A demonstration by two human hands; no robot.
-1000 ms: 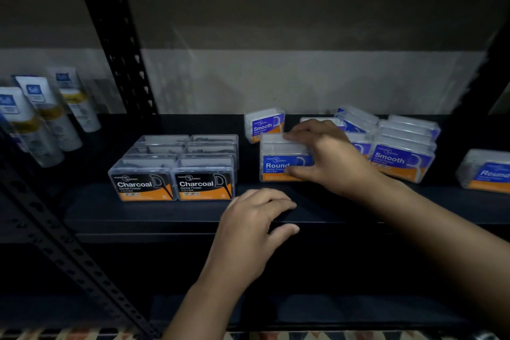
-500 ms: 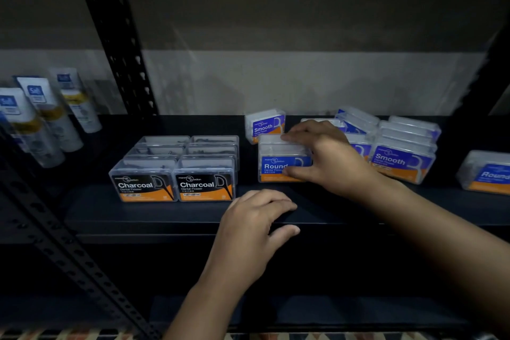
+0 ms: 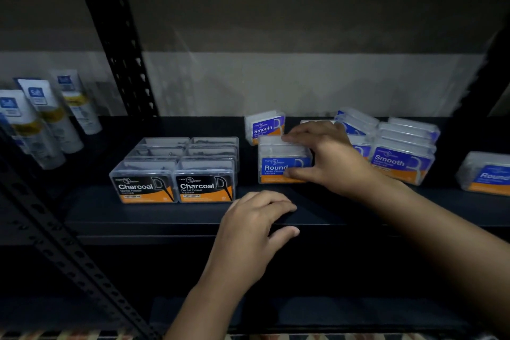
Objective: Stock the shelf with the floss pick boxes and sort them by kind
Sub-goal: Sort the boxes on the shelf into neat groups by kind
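A: Status, right hand (image 3: 331,157)?

B: Reaching in over the black metal shelf (image 3: 138,215). Fingers (image 3: 300,136) curled over the top of a clear plastic floss pick box w/ blue-and-orange "Round" label (image 3: 278,163), thumb against its front face. Grasping it. Box sits on the shelf, mid-centre, upright, label facing out.

A: Left hand (image 3: 254,232)?

B: Resting on the shelf's front edge, below and left of the Round box. Fingers loosely bent on the ledge, thumb under the lip. Holding no box.

A: Other stock?

B: Left of the Round box: block of clear boxes w/ black-and-orange "Charcoal" labels (image 3: 176,171), two columns, several rows deep, packed tight, fronts flush. Behind the Round box: single clear box w/ blue "Smooth" label (image 3: 265,127), standing apart near the back wall. Right of the hand: cluster of Smooth-label boxes (image 3: 403,157), stacked, upper ones tilted, not squared. Far right, well apart: another Round-label box (image 3: 487,175), blurred, partly cut by frame edge.

A: Anything non-task?

B: White tubes w/ blue labels and yellow bands (image 3: 49,119), leaning, in the next bay left of the perforated black upright (image 3: 121,44). Label text unreadable.
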